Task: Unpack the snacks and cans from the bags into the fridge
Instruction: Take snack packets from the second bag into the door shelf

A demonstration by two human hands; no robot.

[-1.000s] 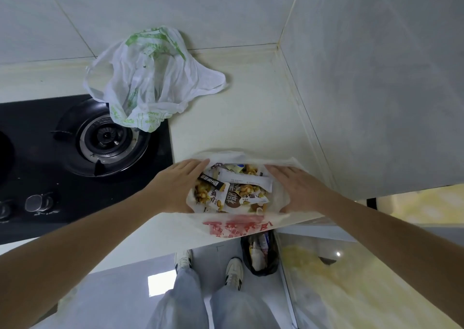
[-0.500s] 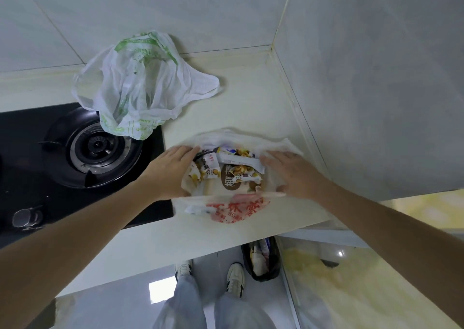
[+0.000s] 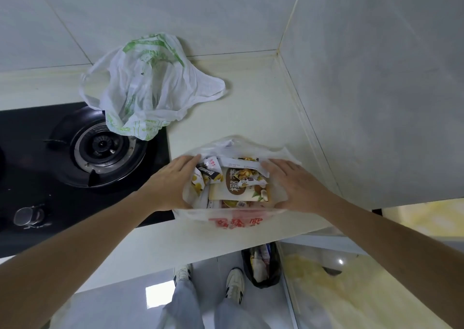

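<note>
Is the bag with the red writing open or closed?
Open. Both hands, left hand and right hand, hold the bag's mouth apart, and snack packets show inside.
</note>
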